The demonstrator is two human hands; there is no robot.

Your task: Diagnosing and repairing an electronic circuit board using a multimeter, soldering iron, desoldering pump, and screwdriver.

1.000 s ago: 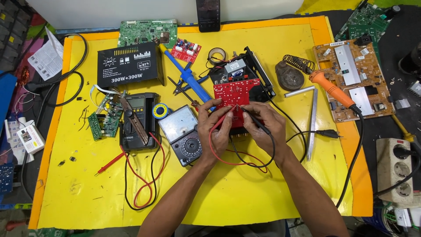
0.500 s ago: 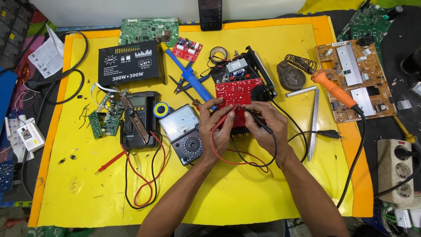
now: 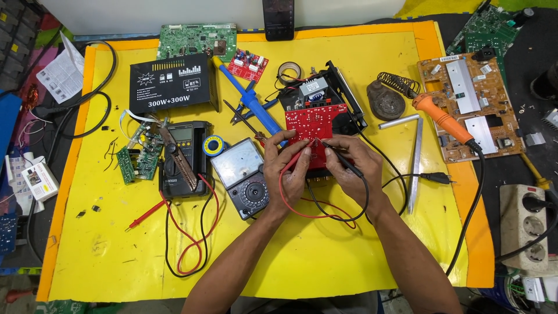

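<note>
Pinching a thin red test probe point(image 3: 297, 156), the left hand point(image 3: 289, 168) has its grip closed around the shaft, the tip angled down onto the red printed circuit board point(image 3: 314, 125). The right hand point(image 3: 349, 171) has its grip likewise closed on a black test probe point(image 3: 343, 163), held like a pen so that its point meets the same board just beside the red one. Both tips appear to touch the board near its lower middle; the exact spots are too small to tell. The board lies on top of an open black metal chassis point(image 3: 349, 96) near the middle of the yellow mat-covered surface point(image 3: 325, 256), close enough for both wrists to rest while the probes are steadied.

Red and black leads loop from the hands back to the grey analog multimeter point(image 3: 244, 174), which lies just left of the left hand with its dial facing up, seemingly so it can be read at a glance. Farther left sits a black digital multimeter point(image 3: 183, 157). A blue solder sucker point(image 3: 250, 102) lies diagonally above, and an orange-handled soldering iron point(image 3: 444, 119) rests well to the right.
</note>
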